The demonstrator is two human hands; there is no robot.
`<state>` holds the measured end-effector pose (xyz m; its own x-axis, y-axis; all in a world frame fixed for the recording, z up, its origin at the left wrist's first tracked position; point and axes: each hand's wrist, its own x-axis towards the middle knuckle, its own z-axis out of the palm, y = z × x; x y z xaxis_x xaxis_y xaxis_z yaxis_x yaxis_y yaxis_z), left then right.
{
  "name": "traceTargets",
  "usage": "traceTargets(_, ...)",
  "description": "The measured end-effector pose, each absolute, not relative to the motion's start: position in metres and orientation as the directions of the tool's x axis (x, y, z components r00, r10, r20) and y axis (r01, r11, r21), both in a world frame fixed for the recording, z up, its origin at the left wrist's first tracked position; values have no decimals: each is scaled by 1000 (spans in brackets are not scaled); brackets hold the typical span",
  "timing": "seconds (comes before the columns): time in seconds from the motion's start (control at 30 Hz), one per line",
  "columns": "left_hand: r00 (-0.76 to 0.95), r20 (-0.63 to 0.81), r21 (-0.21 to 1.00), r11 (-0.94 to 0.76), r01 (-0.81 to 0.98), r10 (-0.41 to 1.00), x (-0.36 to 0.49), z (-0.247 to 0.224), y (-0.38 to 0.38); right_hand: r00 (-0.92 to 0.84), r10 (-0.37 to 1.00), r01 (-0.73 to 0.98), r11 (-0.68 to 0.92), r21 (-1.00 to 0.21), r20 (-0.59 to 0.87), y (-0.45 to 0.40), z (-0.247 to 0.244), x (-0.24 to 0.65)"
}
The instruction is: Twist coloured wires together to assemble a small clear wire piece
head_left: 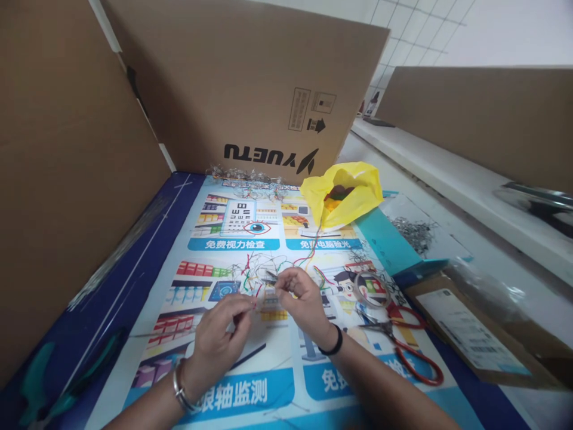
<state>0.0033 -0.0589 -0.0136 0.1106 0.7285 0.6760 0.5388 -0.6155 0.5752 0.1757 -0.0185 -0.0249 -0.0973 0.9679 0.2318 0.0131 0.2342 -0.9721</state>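
Note:
My left hand, with a metal bangle at its wrist, is closed in a pinch low over the printed sheet. A bit of red shows at its fingertips, too small to name. To its right, my right hand wears a black band and is pinched too; what it holds is hidden. A small dark pointed piece shows by its fingers, but I cannot tell whether it is held. Just beyond both hands lies a loose tangle of fine wires and coloured threads. Colored strands run from there to a yellow bag.
Red-handled scissors and a clear tape roll lie at the right. Green-handled pliers are at the lower left. Cardboard panels stand behind and left. A labelled package and silvery metal bits sit right.

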Motion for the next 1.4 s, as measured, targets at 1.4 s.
traceTargets(1.4,11,379,727,-305,615,926,15,-18,-56,-242,837,419,547,-725,491,-30,-25,166)
